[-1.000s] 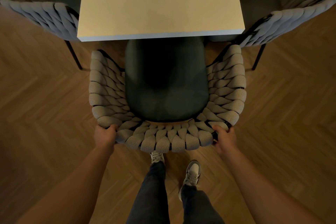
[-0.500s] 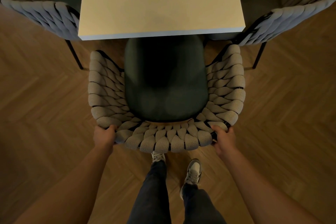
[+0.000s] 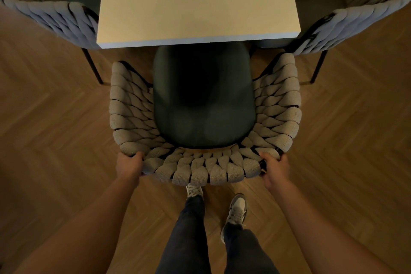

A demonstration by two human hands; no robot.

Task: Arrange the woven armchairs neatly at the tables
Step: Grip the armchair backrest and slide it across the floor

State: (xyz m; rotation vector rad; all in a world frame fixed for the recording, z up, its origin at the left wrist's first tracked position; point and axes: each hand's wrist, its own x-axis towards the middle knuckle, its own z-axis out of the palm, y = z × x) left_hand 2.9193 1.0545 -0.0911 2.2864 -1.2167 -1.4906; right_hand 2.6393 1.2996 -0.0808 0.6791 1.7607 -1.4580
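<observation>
Plainly, from the head view, the task looks partly done: the near woven armchair (image 3: 204, 118) stands square to the front edge of the pale surface (image 3: 198, 0), its dark green seat cushion (image 3: 203, 95) just tucked under that edge, though most of the seat is not yet beneath it; the left hand (image 3: 129, 164) grips the back rim at its left corner, fingers curled over the weave, and the right hand (image 3: 274, 168) grips the rim at the right corner in the same way; I judge that a short push inward, or a release, would finish this chair; the left side armchair (image 3: 55, 18) and the right side armchair (image 3: 355, 13) sit drawn in at the flanks of the surface, their arms close to its corners, and seem already placed, though each is cut off by the frame edge; whether other tables need attention cannot be told; counted: three woven armchairs, one surface, two hands, two sneakers (image 3: 236, 209) on the herringbone wood floor (image 3: 55, 140), the person standing just behind the near chair.
</observation>
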